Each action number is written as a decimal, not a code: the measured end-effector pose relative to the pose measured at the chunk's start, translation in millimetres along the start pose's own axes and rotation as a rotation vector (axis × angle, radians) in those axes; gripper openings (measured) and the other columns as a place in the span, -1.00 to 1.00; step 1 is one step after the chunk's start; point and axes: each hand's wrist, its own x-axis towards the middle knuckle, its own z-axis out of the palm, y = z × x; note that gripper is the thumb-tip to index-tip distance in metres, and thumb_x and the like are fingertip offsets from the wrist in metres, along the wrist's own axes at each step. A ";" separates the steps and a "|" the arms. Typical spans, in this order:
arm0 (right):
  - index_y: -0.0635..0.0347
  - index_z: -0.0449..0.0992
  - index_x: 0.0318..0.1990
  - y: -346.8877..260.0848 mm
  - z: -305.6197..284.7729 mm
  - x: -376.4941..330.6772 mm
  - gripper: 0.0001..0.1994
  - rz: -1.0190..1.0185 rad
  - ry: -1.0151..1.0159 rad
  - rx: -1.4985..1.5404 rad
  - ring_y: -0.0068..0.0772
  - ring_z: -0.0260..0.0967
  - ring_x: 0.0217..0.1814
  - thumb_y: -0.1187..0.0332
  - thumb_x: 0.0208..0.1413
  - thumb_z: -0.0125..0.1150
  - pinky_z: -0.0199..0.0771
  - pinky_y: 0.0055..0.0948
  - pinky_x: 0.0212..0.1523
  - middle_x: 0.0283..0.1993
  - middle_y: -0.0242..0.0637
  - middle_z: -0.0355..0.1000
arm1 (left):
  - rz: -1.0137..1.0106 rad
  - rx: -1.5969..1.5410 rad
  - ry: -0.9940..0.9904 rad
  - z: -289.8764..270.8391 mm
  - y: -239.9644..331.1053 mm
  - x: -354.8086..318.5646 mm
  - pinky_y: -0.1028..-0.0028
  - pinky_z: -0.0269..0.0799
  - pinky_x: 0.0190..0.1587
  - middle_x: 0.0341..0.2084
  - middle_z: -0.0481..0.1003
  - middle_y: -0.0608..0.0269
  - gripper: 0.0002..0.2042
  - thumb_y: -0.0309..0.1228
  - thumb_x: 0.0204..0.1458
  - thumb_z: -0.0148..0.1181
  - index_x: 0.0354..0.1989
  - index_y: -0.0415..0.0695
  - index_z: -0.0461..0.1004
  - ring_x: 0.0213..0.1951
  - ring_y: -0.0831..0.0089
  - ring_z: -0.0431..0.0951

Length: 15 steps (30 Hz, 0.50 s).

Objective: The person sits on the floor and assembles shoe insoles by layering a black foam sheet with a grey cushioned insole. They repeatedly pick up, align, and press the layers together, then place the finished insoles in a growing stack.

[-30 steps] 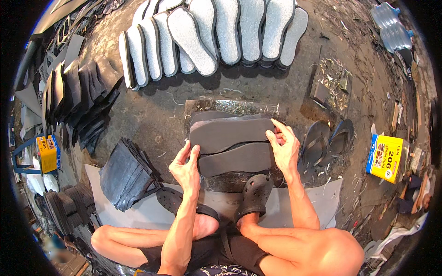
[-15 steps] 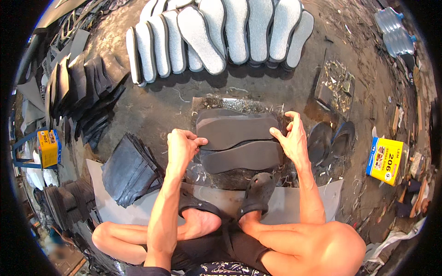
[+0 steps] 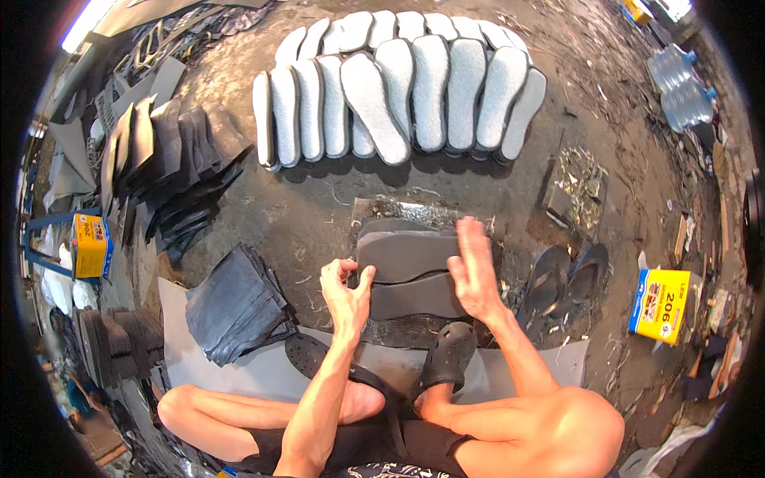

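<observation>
Two dark grey foam shoe soles, a far sole (image 3: 414, 252) and a near sole (image 3: 414, 297), lie side by side on a dark board (image 3: 402, 333) in front of me. Another dark layer shows behind the far one. At their left end is my left hand (image 3: 348, 301), thumb against the edge and fingers loosely bent, with a gap between thumb and forefinger. My right hand (image 3: 476, 279) is at the right end, fingers stretched out together and thumb over the soles. It covers the right tips of the soles. Neither hand grips anything.
Rows of soles with pale fleecy tops (image 3: 466, 92) stand at the back. Dark sheet pieces (image 3: 163, 155) and a black stack (image 3: 239, 307) lie left. To the right are sandals (image 3: 547, 279), a scrap-covered block (image 3: 578, 191), a yellow-blue tin (image 3: 663, 304) and clear bottles (image 3: 681, 88).
My right hand has shifted over the soles' right end, its fingers now straightened. My left thumb and forefinger have parted. The view has tilted, bringing in more of the pale soles.
</observation>
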 end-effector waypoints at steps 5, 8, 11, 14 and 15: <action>0.27 0.28 0.59 14.0 -6.0 -38.8 -0.39 0.499 0.317 0.196 0.03 0.39 0.46 0.31 0.47 0.24 0.39 -0.04 0.46 0.53 0.12 0.34 | -0.518 -0.773 -0.083 -8.1 16.5 -8.4 0.41 0.50 0.16 -0.18 0.59 0.31 -0.55 -0.55 0.13 0.58 0.15 -0.17 0.50 -0.02 0.51 0.57; 0.27 0.28 0.59 14.4 -12.0 -41.3 -0.36 0.658 0.334 0.626 -0.19 0.39 0.43 0.23 0.48 0.30 0.42 -0.23 0.41 0.48 -0.02 0.41 | -0.515 -0.796 -0.333 -33.4 31.7 1.9 0.41 0.54 0.15 -0.16 0.62 0.34 -0.53 -0.49 0.18 0.57 0.26 -0.20 0.60 -0.07 0.52 0.62; 0.25 0.31 0.58 21.6 -28.5 -35.7 -0.35 0.682 0.245 0.833 -0.46 0.43 0.24 0.20 0.48 0.35 0.46 -0.33 0.24 0.27 -0.26 0.52 | -0.390 -0.890 -0.395 -57.6 56.7 -4.4 0.54 0.53 0.02 -0.13 0.64 0.37 -0.57 -0.41 0.22 0.56 0.25 -0.19 0.67 -0.13 0.62 0.57; 0.11 0.65 0.24 43.2 -30.7 -34.2 -0.65 0.511 0.140 1.271 -0.68 0.43 -0.16 0.19 0.42 0.45 0.47 -0.48 -0.05 -0.14 -0.61 0.55 | -0.293 -0.869 -0.381 -99.9 91.2 -2.6 0.58 0.56 -0.02 -0.11 0.69 0.32 -0.63 -0.50 0.28 0.48 0.24 -0.21 0.66 -0.14 0.65 0.60; 0.10 0.68 0.14 34.1 -28.5 -26.0 -0.72 0.484 0.090 1.266 -0.69 0.39 -0.22 0.19 0.42 0.46 0.44 -0.51 -0.11 -0.22 -0.64 0.51 | -0.291 -0.889 -0.341 -111.5 88.9 -1.5 0.55 0.58 0.01 -0.09 0.69 0.31 -0.64 -0.50 0.29 0.47 0.24 -0.22 0.66 -0.10 0.63 0.61</action>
